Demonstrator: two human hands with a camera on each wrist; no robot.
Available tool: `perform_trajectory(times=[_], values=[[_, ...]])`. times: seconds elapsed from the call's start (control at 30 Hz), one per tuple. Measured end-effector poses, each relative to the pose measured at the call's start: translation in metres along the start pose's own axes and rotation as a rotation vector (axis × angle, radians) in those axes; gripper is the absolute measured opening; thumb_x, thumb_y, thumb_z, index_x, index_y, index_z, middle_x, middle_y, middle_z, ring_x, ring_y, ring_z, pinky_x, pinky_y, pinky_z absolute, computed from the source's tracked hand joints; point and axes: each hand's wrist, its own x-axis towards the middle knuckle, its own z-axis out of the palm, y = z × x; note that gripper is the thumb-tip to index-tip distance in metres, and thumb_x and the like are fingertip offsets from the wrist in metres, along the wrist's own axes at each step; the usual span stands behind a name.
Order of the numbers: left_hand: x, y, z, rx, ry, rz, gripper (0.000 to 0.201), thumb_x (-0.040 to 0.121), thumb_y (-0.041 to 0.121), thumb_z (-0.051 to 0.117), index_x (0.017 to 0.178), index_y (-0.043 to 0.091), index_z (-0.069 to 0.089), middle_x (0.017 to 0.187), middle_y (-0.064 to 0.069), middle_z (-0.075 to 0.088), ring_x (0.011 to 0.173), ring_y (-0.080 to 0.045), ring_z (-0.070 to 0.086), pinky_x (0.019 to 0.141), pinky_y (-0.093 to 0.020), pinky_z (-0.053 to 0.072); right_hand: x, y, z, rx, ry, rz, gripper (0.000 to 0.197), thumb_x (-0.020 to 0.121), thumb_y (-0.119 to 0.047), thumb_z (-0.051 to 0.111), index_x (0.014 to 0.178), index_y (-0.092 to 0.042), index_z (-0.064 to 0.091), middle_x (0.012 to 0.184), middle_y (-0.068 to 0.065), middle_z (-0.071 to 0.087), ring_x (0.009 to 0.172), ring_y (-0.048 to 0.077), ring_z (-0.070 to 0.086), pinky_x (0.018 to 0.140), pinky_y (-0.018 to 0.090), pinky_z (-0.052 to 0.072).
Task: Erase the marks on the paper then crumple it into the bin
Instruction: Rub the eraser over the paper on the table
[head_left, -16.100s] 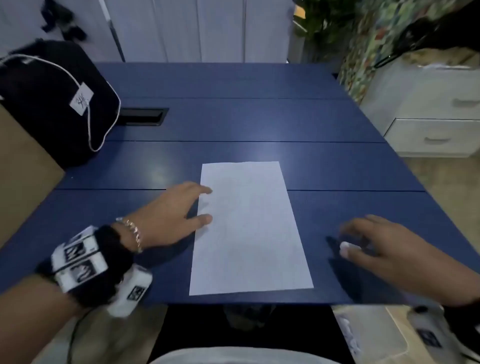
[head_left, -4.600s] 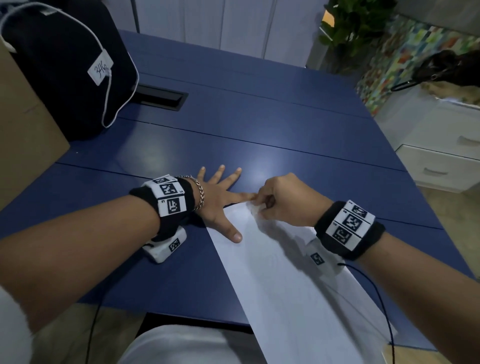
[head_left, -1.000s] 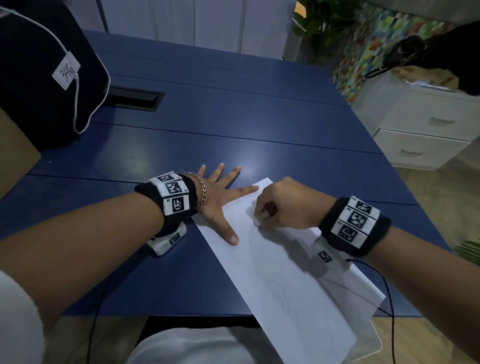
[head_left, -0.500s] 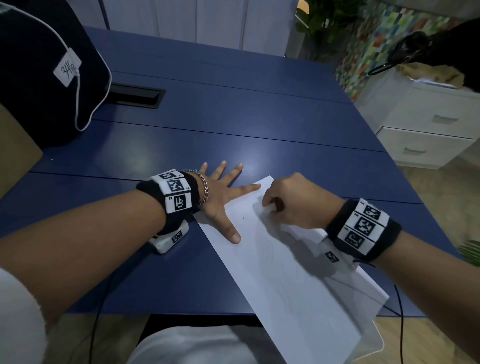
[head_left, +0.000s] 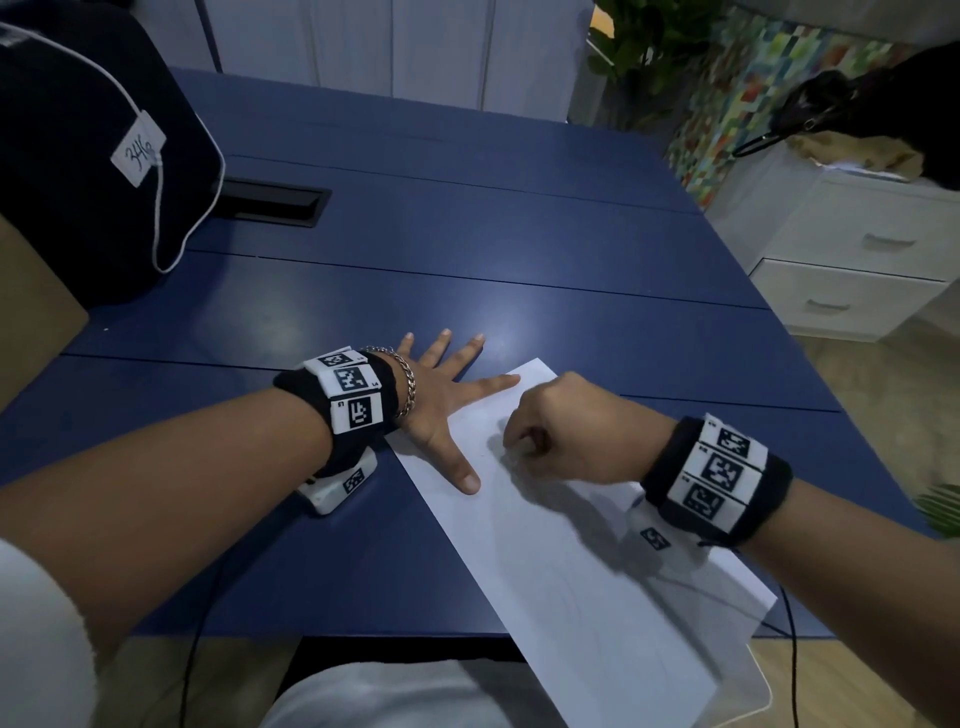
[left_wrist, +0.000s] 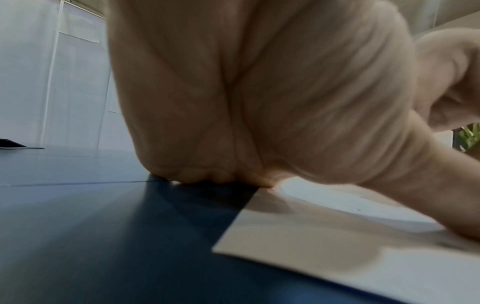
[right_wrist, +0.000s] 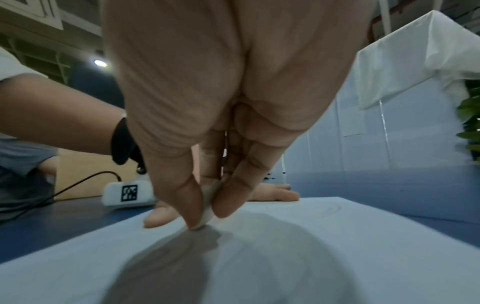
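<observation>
- Blue bench (head_left: 519, 234); white drawers and a plant lie beyond it.
- Paper (head_left: 571, 571) lies flat, its near end overhanging the bench edge.
- Left hand (head_left: 441, 400), fingers spread straight, pins the paper's far corner.
- Right hand (right_wrist: 207, 123) pinches a white eraser (right_wrist: 207, 211), its tip on the sheet.
- Judgement: the sheet is thin, light and prone to creasing; hold it down beside the rubbing.
- Marks are barely legible; no bin is in view.

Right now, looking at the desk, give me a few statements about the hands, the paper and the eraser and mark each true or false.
1. The left hand lies flat with spread fingers on the paper's corner. True.
2. The right hand is open and holds nothing. False: it pinches a white eraser against the sheet.
3. The paper is crumpled. False: it lies flat.
4. The paper's near end overhangs the blue table. True.
5. A black bag sits on the table's far left. True.
</observation>
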Motion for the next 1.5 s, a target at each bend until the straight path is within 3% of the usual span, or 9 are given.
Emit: perform_trajectory(times=[0.17, 0.33, 0.53, 0.67, 0.87, 1.1, 1.23, 1.33, 1.5], values=[[-0.001, 0.001, -0.001, -0.011, -0.001, 0.005, 0.146, 0.04, 0.102, 0.071, 0.142, 0.076, -0.029, 0.16, 0.008, -0.052, 0.147, -0.033, -0.048, 0.114, -0.075, -0.025, 0.007, 0.017, -0.001, -0.037, 0.183, 0.127, 0.009, 0.082, -0.018, 0.065, 0.082, -0.021, 0.073, 0.075, -0.005, 0.067, 0.066, 0.015, 0.057, 0.066, 0.037, 0.053], [-0.001, 0.001, -0.001, -0.006, 0.005, 0.001, 0.146, 0.039, 0.102, 0.071, 0.141, 0.076, -0.031, 0.16, 0.007, -0.052, 0.148, -0.034, -0.048, 0.114, -0.075, -0.025, 0.003, -0.006, 0.002, -0.022, 0.025, 0.001, 0.02, 0.08, -0.016, 0.065, 0.064, -0.021, 0.054, 0.064, -0.004, 0.055, 0.061, 0.015, 0.046, 0.058, 0.026, 0.041], [-0.005, 0.002, -0.003, -0.007, -0.005, 0.006, 0.139, 0.042, 0.102, 0.071, 0.125, 0.081, -0.039, 0.159, 0.008, -0.053, 0.147, -0.033, -0.049, 0.115, -0.073, -0.026, 0.02, 0.001, 0.006, -0.02, 0.196, 0.06, 0.004, 0.08, -0.018, 0.067, 0.078, -0.015, 0.07, 0.073, -0.002, 0.062, 0.066, 0.019, 0.057, 0.065, 0.031, 0.051], [-0.003, 0.001, -0.002, -0.013, -0.001, 0.009, 0.144, 0.042, 0.101, 0.072, 0.139, 0.077, -0.032, 0.16, 0.007, -0.052, 0.147, -0.034, -0.049, 0.114, -0.075, -0.025, 0.011, -0.003, 0.007, -0.017, 0.048, -0.01, 0.012, 0.079, -0.015, 0.064, 0.067, -0.015, 0.063, 0.065, -0.001, 0.061, 0.063, 0.018, 0.05, 0.058, 0.025, 0.041], [-0.002, 0.001, -0.001, -0.011, -0.002, -0.001, 0.147, 0.041, 0.101, 0.071, 0.143, 0.074, -0.029, 0.161, 0.007, -0.052, 0.147, -0.034, -0.049, 0.114, -0.074, -0.026, 0.009, 0.019, 0.005, -0.003, 0.22, 0.123, 0.019, 0.082, -0.015, 0.065, 0.07, -0.03, 0.061, 0.063, -0.012, 0.056, 0.056, 0.002, 0.049, 0.059, 0.024, 0.039], [0.0, -0.001, 0.001, -0.021, 0.005, 0.016, 0.146, 0.04, 0.105, 0.066, 0.145, 0.071, -0.03, 0.161, 0.009, -0.051, 0.148, -0.032, -0.047, 0.115, -0.074, -0.025, 0.001, 0.023, 0.001, 0.071, 0.174, 0.138, 0.013, 0.083, -0.019, 0.073, 0.091, -0.025, 0.081, 0.083, -0.012, 0.074, 0.071, 0.004, 0.063, 0.071, 0.025, 0.055], [-0.01, 0.001, 0.004, -0.062, 0.073, 0.05, 0.138, 0.058, 0.1, 0.067, 0.165, 0.043, 0.001, 0.174, 0.004, -0.028, 0.157, -0.033, -0.033, 0.122, -0.071, -0.017, -0.002, 0.026, 0.001, 0.047, 0.166, 0.119, 0.022, 0.081, -0.015, 0.071, 0.097, -0.025, 0.082, 0.089, -0.01, 0.072, 0.072, 0.005, 0.06, 0.072, 0.025, 0.054], [-0.017, 0.002, 0.004, -0.068, 0.2, 0.168, 0.111, 0.068, 0.086, 0.076, 0.154, 0.033, 0.03, 0.177, 0.004, -0.005, 0.162, -0.032, -0.019, 0.126, -0.07, -0.005, -0.006, 0.03, -0.003, 0.073, 0.109, 0.133, 0.024, 0.082, -0.017, 0.073, 0.101, -0.028, 0.082, 0.088, -0.014, 0.068, 0.072, 0.001, 0.059, 0.069, 0.014, 0.047], [-0.011, 0.004, 0.002, 0.023, 0.056, 0.159, 0.132, 0.068, 0.092, 0.07, 0.163, 0.055, -0.013, 0.171, 0.021, -0.029, 0.157, -0.034, -0.031, 0.12, -0.075, -0.015, 0.006, 0.026, -0.005, 0.092, 0.108, 0.164, 0.018, 0.08, -0.019, 0.073, 0.094, -0.028, 0.08, 0.075, -0.016, 0.071, 0.067, -0.004, 0.062, 0.062, 0.008, 0.042]])
